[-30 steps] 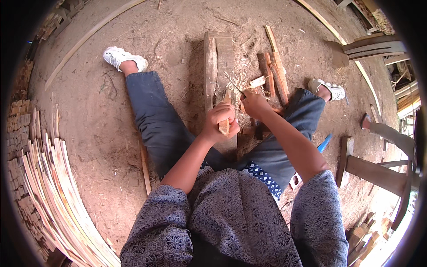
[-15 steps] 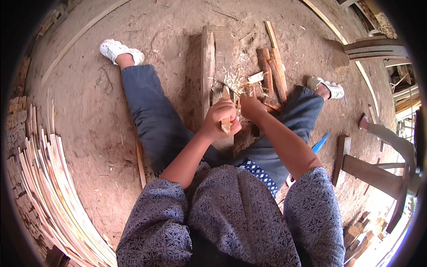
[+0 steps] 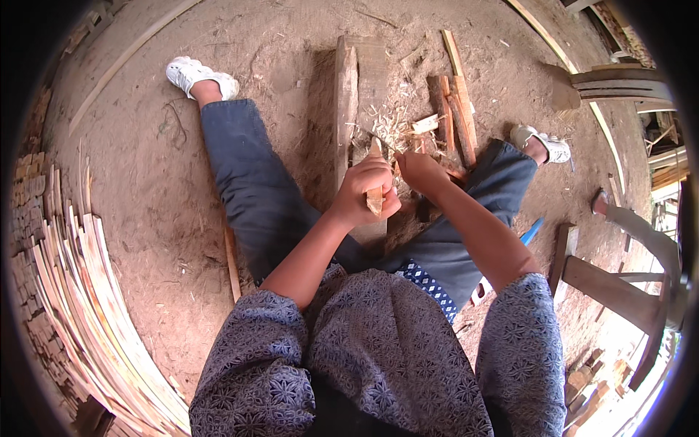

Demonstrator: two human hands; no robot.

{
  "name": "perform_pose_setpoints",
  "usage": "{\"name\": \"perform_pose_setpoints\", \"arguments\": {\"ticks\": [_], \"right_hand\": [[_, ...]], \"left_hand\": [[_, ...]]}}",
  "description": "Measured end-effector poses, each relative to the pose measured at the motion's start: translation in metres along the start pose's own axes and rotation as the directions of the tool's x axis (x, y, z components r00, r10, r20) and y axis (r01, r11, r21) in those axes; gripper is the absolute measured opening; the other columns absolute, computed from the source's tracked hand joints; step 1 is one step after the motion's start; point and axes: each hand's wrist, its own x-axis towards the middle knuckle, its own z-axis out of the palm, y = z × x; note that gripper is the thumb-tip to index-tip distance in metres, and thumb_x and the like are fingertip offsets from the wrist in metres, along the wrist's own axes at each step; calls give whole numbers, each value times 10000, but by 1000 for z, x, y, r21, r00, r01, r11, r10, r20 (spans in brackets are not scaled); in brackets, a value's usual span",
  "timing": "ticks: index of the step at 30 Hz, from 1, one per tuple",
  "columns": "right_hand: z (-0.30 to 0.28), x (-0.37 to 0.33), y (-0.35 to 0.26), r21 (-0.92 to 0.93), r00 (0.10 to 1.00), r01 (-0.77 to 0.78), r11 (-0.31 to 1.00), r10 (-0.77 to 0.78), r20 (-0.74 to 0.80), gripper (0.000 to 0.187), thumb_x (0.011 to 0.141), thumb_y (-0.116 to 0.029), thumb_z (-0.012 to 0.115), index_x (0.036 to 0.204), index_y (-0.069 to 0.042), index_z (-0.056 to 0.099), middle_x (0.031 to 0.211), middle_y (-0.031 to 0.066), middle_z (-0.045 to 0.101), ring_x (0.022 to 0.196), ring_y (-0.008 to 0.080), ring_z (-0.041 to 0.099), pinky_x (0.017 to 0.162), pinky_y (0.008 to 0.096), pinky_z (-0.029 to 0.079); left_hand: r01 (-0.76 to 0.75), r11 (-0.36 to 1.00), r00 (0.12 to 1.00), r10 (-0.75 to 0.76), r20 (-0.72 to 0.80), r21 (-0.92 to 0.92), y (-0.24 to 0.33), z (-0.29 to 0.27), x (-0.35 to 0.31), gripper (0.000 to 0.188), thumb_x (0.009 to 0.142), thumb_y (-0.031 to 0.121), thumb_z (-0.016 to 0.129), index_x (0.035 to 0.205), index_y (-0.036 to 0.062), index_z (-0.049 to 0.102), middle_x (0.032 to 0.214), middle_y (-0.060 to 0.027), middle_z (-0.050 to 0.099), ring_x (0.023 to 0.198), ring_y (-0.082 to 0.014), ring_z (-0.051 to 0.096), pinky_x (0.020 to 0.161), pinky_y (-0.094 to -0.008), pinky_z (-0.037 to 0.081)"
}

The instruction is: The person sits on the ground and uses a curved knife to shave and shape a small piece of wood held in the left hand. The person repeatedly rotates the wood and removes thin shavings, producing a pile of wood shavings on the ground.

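my left hand (image 3: pixel 360 186) is closed around a wood piece (image 3: pixel 374 201), above the thick beam (image 3: pixel 370 76); my right hand (image 3: pixel 424 175) is gripping what seems a thin knife (image 3: pixel 391 147), near the wood piece's tip.

head-worn fisheye view, from above, facing down, near

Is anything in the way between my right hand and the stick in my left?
Nothing but the blade your right hand holds. It lies by the far tip of the stick; I can't tell whether they touch. The shavings lie beyond.
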Motion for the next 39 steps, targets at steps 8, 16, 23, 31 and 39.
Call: {"name": "perform_pose_setpoints", "arguments": {"ticks": [8, 16, 23, 31, 39], "right_hand": [[-2, 4, 8, -30, 994, 90, 995, -92, -56, 488, 1104, -381, 369, 1094, -12, 688, 1106, 254, 722, 1012, 464, 698, 906, 557, 554], [-5, -11, -5, 52, 999, 36, 998, -35, -21, 535, 1117, -411, 333, 1099, -13, 691, 1106, 269, 722, 1044, 453, 701, 926, 561, 548], [38, 41, 24, -117, 994, 49, 992, -60, -91, 522, 1117, -401, 352, 1096, -11, 698, 1103, 242, 736, 1045, 418, 716, 927, 529, 564], [40, 34, 30, 33, 984, 100, 994, -94, -152, 478, 1091, -380, 399, 1063, -9, 700, 1040, 262, 735, 1040, 456, 695, 937, 551, 538], [31, 20, 23, -131, 988, 152, 980, -156, -19, 363, 1059, -267, 451, 1076, -8, 704, 1130, 246, 735, 1058, 411, 722, 911, 528, 574]], "left_hand": [[-20, 1000, 1000, 20, 5, 9, 0, 2, -3, 306, 624, -46, 676, 674, 78, 400, 639, -72, 471, 621, -292, 514, 635, -381, 432], [-50, 998, 997, 51, -61, 25, -6, 0, -2, 319, 621, -32, 692, 676, 78, 397, 633, -71, 473, 617, -300, 515, 626, -381, 427], [26, 1000, 998, -27, -64, -13, -10, 3, -1, 323, 626, -31, 699, 682, 82, 402, 639, -78, 469, 626, -294, 514, 640, -371, 433], [-29, 997, 1000, 29, 12, 74, -1, 3, -12, 279, 658, -66, 650, 690, 68, 407, 668, -97, 505, 690, -314, 573, 704, -387, 503], [-7, 1000, 997, 5, 72, 29, 0, 6, -8, 307, 619, -34, 679, 682, 78, 400, 657, -88, 469, 648, -306, 518, 668, -377, 447]]}}
